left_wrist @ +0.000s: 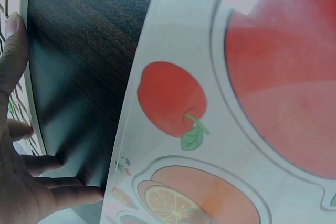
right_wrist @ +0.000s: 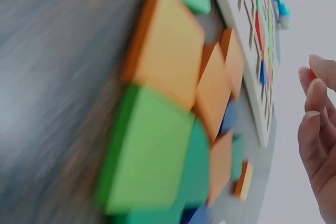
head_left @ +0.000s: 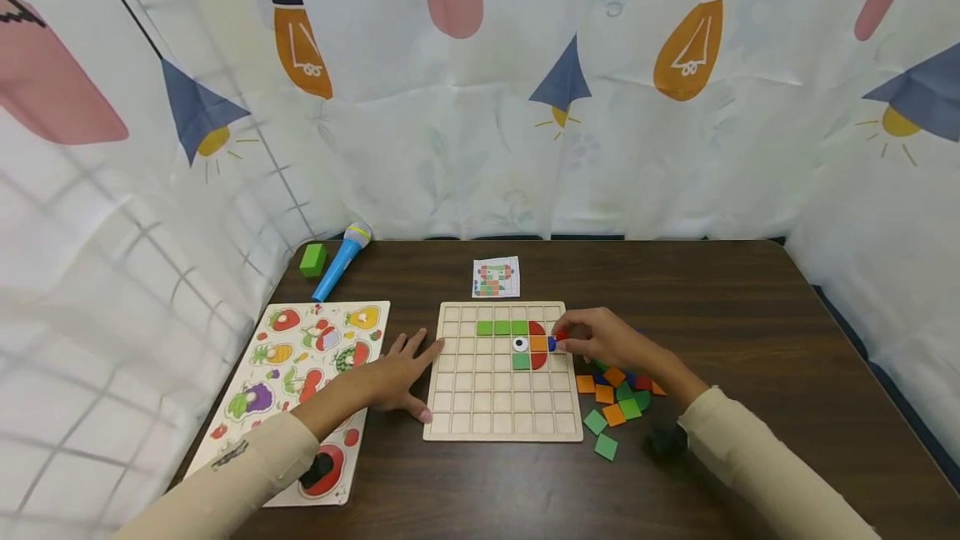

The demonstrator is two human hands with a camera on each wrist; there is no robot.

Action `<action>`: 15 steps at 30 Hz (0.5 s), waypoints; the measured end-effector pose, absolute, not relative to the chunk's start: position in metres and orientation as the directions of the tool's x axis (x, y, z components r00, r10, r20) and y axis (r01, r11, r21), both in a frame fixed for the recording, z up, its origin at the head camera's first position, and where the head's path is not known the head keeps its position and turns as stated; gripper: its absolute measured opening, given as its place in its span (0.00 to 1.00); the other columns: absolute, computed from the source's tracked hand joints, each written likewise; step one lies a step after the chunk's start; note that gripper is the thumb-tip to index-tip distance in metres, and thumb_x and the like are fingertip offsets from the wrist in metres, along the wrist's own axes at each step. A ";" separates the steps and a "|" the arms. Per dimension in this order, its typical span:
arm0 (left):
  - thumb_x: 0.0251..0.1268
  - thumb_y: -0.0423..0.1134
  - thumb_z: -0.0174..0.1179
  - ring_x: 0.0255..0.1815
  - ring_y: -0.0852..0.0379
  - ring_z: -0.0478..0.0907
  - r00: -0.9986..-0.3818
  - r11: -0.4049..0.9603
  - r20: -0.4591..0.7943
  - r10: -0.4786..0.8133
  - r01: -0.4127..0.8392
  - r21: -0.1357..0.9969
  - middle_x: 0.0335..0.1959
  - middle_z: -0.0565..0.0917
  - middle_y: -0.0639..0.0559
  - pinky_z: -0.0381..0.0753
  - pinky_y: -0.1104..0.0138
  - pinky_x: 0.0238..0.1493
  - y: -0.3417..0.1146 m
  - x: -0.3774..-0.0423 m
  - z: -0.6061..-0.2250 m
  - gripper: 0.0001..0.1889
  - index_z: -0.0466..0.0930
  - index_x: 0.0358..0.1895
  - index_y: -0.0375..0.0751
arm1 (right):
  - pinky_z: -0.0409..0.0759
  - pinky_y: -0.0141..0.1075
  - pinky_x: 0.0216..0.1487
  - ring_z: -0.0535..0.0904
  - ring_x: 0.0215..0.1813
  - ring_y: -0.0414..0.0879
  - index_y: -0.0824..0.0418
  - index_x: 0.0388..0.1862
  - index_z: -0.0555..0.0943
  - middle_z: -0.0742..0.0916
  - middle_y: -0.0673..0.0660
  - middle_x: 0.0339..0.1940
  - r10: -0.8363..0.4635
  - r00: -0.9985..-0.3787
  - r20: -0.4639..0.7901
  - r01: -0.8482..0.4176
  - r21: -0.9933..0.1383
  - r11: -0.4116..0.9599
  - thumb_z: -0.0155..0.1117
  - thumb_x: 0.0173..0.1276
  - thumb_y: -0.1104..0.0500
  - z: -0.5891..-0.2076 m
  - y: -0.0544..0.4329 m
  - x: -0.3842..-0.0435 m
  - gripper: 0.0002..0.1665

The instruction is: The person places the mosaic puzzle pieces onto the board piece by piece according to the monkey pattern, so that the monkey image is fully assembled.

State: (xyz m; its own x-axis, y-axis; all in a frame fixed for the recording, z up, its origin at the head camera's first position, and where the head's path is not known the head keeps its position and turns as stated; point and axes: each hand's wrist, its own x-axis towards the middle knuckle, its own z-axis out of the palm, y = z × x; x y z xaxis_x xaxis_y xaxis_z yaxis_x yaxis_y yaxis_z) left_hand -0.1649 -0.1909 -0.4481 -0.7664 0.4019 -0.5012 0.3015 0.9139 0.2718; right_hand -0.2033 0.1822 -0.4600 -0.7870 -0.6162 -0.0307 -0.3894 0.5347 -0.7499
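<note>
A wooden grid board (head_left: 471,423) lies on the dark table. On its grid are several green squares (head_left: 502,328), red rounded pieces (head_left: 538,361), an orange square (head_left: 537,343), a white eye piece (head_left: 520,344) and a blue piece (head_left: 552,343). My right hand (head_left: 603,337) is over the board's right edge, pinching a small red piece (right_wrist: 312,74) mostly hidden by the fingertips. With fingers spread, my left hand (head_left: 396,375) touches the board's left edge; in the left wrist view its thumb (left_wrist: 14,51) lies along that edge.
Loose orange, green, blue and red tiles (head_left: 613,414) are heaped right of the board. Behind it lies a small picture card (head_left: 496,277). A fruit puzzle board (head_left: 281,373) lies at the left, below a blue toy microphone (head_left: 339,267) and a green block (head_left: 312,260).
</note>
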 end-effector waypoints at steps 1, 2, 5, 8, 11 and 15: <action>0.51 0.61 0.73 0.80 0.26 0.41 -0.766 0.914 -0.501 0.403 0.302 0.273 0.82 0.44 0.34 0.61 0.35 0.70 -0.191 -0.165 -0.448 0.59 0.46 0.82 0.48 | 0.81 0.34 0.28 0.77 0.22 0.44 0.59 0.54 0.84 0.88 0.55 0.41 -0.624 -0.781 -0.025 -0.399 -0.749 0.529 0.65 0.73 0.57 -0.459 0.178 -0.205 0.14; 0.51 0.61 0.73 0.80 0.26 0.41 -0.766 0.913 -0.500 0.403 0.303 0.272 0.82 0.44 0.34 0.60 0.34 0.70 -0.191 -0.165 -0.448 0.59 0.47 0.82 0.48 | 0.79 0.33 0.28 0.76 0.23 0.43 0.60 0.57 0.83 0.88 0.56 0.43 -0.632 -0.775 -0.018 -0.412 -0.743 0.527 0.65 0.73 0.57 -0.458 0.173 -0.206 0.16; 0.50 0.61 0.73 0.80 0.26 0.41 -0.768 0.913 -0.498 0.404 0.308 0.266 0.82 0.44 0.33 0.60 0.34 0.70 -0.191 -0.165 -0.449 0.59 0.47 0.82 0.47 | 0.76 0.31 0.29 0.75 0.26 0.42 0.60 0.60 0.83 0.87 0.57 0.52 -0.652 -0.758 0.011 -0.460 -0.718 0.523 0.64 0.73 0.58 -0.457 0.157 -0.212 0.18; 0.50 0.61 0.73 0.81 0.27 0.41 -0.771 0.917 -0.499 0.397 0.305 0.257 0.82 0.44 0.34 0.59 0.34 0.70 -0.192 -0.166 -0.450 0.59 0.47 0.82 0.49 | 0.77 0.30 0.35 0.75 0.33 0.40 0.59 0.58 0.82 0.87 0.55 0.49 -0.671 -0.741 0.030 -0.492 -0.704 0.512 0.66 0.72 0.58 -0.457 0.140 -0.219 0.17; 0.50 0.61 0.73 0.81 0.27 0.41 -0.772 0.917 -0.497 0.395 0.302 0.260 0.82 0.44 0.34 0.59 0.34 0.70 -0.193 -0.166 -0.451 0.59 0.46 0.82 0.49 | 0.80 0.30 0.38 0.78 0.36 0.41 0.56 0.53 0.81 0.86 0.51 0.42 -0.684 -0.730 0.025 -0.495 -0.708 0.503 0.68 0.70 0.57 -0.457 0.122 -0.226 0.14; 0.50 0.61 0.73 0.80 0.26 0.41 -0.774 0.917 -0.495 0.396 0.303 0.259 0.82 0.44 0.34 0.59 0.33 0.70 -0.192 -0.166 -0.452 0.59 0.47 0.82 0.48 | 0.80 0.31 0.38 0.80 0.38 0.42 0.55 0.52 0.83 0.88 0.51 0.45 -0.700 -0.714 0.005 -0.501 -0.701 0.507 0.67 0.71 0.57 -0.459 0.099 -0.234 0.12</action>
